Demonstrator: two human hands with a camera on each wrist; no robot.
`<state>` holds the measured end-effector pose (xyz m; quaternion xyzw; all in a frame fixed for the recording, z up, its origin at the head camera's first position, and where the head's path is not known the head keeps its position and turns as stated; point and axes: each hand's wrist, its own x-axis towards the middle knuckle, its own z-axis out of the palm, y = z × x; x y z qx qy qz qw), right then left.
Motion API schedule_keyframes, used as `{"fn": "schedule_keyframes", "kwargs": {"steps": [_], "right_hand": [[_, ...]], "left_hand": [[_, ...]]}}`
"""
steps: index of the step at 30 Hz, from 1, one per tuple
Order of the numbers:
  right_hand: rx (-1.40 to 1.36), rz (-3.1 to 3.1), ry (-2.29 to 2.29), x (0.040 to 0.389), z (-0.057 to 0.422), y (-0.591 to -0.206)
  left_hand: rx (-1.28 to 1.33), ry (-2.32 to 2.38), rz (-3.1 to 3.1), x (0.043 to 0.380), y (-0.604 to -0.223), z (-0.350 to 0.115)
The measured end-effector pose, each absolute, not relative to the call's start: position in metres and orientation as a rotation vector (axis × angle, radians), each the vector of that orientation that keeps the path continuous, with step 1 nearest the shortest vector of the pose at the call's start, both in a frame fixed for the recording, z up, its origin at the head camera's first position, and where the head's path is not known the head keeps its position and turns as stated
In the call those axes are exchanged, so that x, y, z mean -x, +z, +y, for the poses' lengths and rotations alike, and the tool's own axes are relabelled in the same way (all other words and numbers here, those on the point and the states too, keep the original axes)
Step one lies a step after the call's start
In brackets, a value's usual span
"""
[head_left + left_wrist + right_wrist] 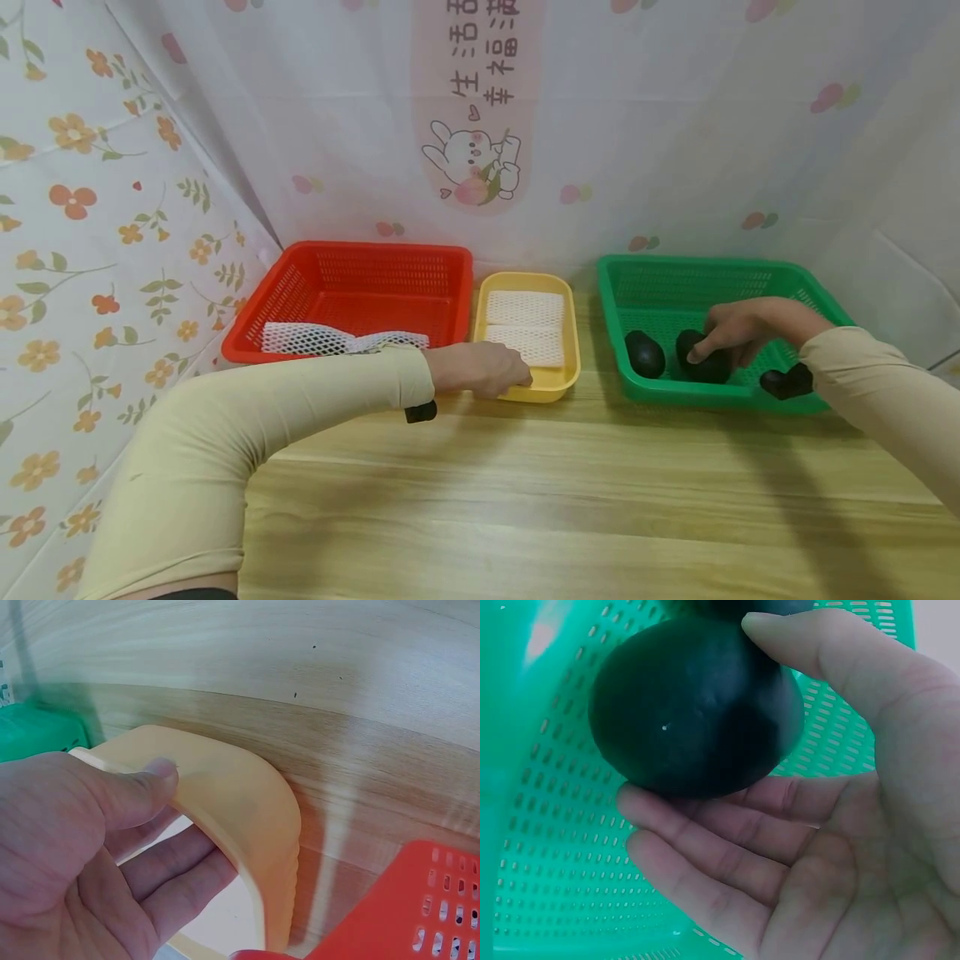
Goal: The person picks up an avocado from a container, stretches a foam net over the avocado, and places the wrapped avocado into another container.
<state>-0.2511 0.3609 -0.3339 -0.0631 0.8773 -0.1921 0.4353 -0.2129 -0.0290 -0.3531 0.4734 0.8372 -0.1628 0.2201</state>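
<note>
My left hand [483, 368] grips the near rim of a small yellow tray [247, 780], thumb outside the wall and fingers inside. White foam net sleeves [525, 308] lie flat in that tray. On the right, my right hand [738, 333] reaches into a green perforated basket [682, 393]. It holds a dark, smooth avocado [690, 712], with the thumb across the top and the fingers curled against the lower side. Another dark avocado [645, 354] lies to its left in the same basket.
Left of the tray stands a red perforated basket [375, 292], with white foam net sleeves [307, 338] near its front side, partly hidden by my left arm. A patterned white cloth [675, 150] hangs behind. The wooden table [570, 500] stretches in front.
</note>
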Motion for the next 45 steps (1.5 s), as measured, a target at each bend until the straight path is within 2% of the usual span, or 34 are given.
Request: {"fn": "schedule_keyframes", "kwargs": {"steps": [30,45], "right_hand": [[0.315,2.383,-0.412,0.238,0.359,-0.298],[0.469,2.559,-0.409,0.231,0.346,-0.297]], "left_hand": [[-1.327,-0.448,2.343,0.211,-0.355,-0.029],[-1.310,-0.459,2.362,0.212,-0.359,-0.031]]}}
